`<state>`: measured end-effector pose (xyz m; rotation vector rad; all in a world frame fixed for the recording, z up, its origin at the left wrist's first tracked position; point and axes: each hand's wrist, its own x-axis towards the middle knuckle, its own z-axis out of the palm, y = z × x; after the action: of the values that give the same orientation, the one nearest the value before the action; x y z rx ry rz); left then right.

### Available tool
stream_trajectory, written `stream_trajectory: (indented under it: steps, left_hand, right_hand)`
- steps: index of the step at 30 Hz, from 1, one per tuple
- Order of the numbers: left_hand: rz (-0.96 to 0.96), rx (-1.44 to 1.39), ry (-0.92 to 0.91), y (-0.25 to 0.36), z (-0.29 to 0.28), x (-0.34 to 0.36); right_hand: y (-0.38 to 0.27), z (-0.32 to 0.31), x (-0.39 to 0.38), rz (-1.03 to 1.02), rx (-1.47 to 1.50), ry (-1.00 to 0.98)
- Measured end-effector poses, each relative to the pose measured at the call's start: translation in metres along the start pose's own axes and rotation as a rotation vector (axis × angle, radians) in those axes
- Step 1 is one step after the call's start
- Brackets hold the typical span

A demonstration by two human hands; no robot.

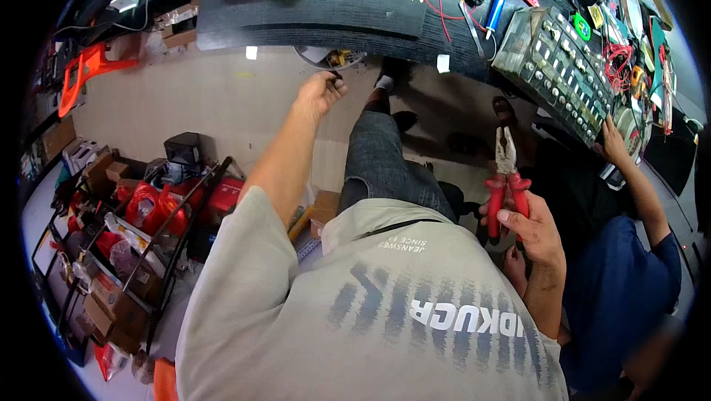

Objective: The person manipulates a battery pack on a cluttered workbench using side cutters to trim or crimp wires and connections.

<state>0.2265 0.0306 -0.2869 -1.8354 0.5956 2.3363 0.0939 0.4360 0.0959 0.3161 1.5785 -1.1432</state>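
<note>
— Head view, left hand (320, 91)?
— Reaching forward under the black workbench (311, 12) edge, fingertips pinching a small dark piece (337, 74).
— Right hand (527, 229)?
— Fist wrapped around red-handled pliers (506, 173), long axis upright, nose pointing away, well right of that piece.

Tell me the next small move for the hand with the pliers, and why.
Probably bring the right hand forward so the red-handled pliers reach the left hand. The left hand is stretched out to a small part under the edge of the dark workbench, fingertips pinched there, while the pliers are held back near the body, jaws shut and pointing up, touching nothing.
</note>
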Motion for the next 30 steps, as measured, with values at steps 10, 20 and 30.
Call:
stream_trajectory:
  steps: [10,20,30]
  left_hand:
    - [0.508,0.899,0.221,0.107,-0.078,0.140]
    - [-0.109,0.818,-0.860,0.002,0.169,-0.213]
    - [-0.392,0.337,-0.865,-0.001,0.291,-0.270]
  right_hand:
    - [0.046,0.000,-0.028,-0.078,0.098,0.078]
    - [-0.003,0.014,-0.014,-0.367,-0.322,0.237]
    - [-0.081,-0.001,0.009,-0.846,-0.552,0.675]
